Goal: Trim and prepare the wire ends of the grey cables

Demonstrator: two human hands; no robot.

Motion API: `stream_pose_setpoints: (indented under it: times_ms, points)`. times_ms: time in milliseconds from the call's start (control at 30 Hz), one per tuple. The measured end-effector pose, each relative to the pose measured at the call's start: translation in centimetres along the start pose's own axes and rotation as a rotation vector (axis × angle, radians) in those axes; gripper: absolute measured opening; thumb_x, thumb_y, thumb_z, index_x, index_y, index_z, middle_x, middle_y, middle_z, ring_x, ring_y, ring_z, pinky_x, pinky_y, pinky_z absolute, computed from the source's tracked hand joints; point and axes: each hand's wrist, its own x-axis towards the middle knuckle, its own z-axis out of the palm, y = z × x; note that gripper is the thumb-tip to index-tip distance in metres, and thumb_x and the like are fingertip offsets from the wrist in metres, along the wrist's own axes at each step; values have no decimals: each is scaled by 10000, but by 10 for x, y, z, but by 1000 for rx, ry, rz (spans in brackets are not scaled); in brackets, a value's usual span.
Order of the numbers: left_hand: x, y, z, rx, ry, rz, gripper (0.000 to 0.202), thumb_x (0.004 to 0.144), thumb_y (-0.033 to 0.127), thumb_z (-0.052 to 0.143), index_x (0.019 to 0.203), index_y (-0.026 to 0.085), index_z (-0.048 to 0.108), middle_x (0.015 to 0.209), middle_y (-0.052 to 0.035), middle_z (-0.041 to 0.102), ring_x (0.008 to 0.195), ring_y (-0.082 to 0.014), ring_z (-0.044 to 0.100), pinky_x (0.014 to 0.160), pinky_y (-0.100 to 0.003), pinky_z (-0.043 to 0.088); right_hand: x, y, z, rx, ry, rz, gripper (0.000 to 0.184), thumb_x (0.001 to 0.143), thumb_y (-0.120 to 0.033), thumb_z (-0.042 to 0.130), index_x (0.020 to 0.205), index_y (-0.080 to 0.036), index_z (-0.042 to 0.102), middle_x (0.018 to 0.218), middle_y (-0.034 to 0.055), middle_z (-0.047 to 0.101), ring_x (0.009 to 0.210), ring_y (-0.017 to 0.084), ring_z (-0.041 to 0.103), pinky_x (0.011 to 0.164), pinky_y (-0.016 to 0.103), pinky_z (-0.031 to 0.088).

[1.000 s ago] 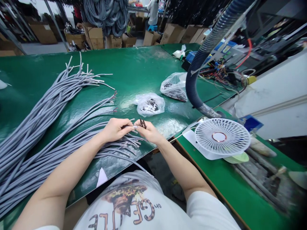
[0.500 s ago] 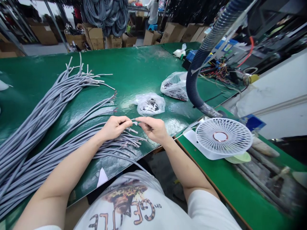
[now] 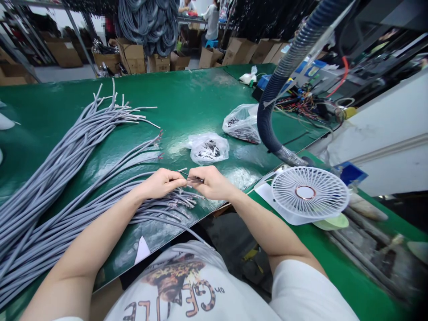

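My left hand (image 3: 166, 182) pinches the end of a grey cable, and a thin wire end (image 3: 182, 170) with a pale tip sticks up past its fingers. Against it, fingertips almost touching, my right hand (image 3: 211, 182) is closed on the fine wires at that cable end. Its fingers hide most of what they grip. Under both hands lies a bundle of grey cables (image 3: 110, 207), its stripped ends pointing right. A larger bundle of grey cables (image 3: 76, 140) runs along the left of the green table.
Just beyond my hands sit a plastic bag (image 3: 210, 149) of small dark and white pieces and a second plastic bag (image 3: 242, 125). A ribbed hose (image 3: 267, 107) curves down at the right, above a white fan (image 3: 309, 192). Cardboard boxes (image 3: 133, 55) stand behind the table.
My right hand has turned and lowered slightly, its stretched forefinger now curled in against the left fingertips. The thin wire end now points up between the hands.
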Motion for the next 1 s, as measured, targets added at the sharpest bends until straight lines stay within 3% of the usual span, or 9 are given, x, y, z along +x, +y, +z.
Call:
stream_pose_setpoints:
  times_ms: [100,200,400,500,633,700,800,900,1000]
  points:
    - [-1,-3,-3,25,-110,19,406,885,412,479,626,116,581,551,40,402,534,-65,340,511,-174,295,7,4,0,365,-90,184,161,699,-264,580,592,-155,530,502,-55,423,495,69,337,499,217,254]
    - [-2,-5,-6,45,-175,46,423,884,431,491,635,106,596,545,39,392,529,-62,324,502,-175,272,11,7,6,626,-93,303,175,614,-275,644,566,-145,537,462,-72,402,461,56,309,475,220,229]
    - [-2,-7,-7,14,-298,65,425,888,427,492,673,93,641,548,29,444,521,-60,350,514,-180,296,15,5,13,754,-66,325,191,595,-267,693,567,-131,562,477,-58,455,459,49,343,456,213,223]
    - [-2,-6,-11,-50,-178,39,344,845,406,559,782,93,688,596,12,532,540,-69,414,520,-179,335,19,14,18,854,32,376,226,585,-307,717,601,-133,574,460,-66,439,410,36,305,418,208,180]
    - [0,-8,-12,-214,124,-44,368,819,400,591,1012,100,685,632,-5,595,539,-87,489,508,-186,387,21,28,35,991,285,400,286,590,-380,725,673,-153,571,432,-111,322,368,22,181,397,214,110]
    - [2,-10,-10,-248,250,-49,388,815,407,600,1041,100,670,606,-2,592,533,-94,516,515,-193,410,18,25,43,927,430,348,282,650,-411,696,696,-162,572,451,-106,304,384,34,197,404,219,142]
    - [4,-12,-5,-215,342,-43,372,805,408,615,1021,109,666,599,-2,609,548,-103,551,543,-203,436,10,11,46,574,582,184,220,780,-369,606,703,-165,581,533,-51,419,467,64,325,472,232,266]
    - [3,-10,-1,-155,268,-62,287,802,383,618,887,115,676,633,-18,657,556,-103,573,554,-204,440,8,0,34,221,567,22,188,837,-308,548,716,-169,588,655,-4,529,570,90,421,569,247,338]
    - [-1,-7,-2,-139,149,-62,236,776,352,646,796,118,664,656,-28,689,553,-102,585,546,-200,433,15,6,24,289,501,78,205,804,-334,577,680,-172,561,579,-29,462,535,87,382,535,242,315]
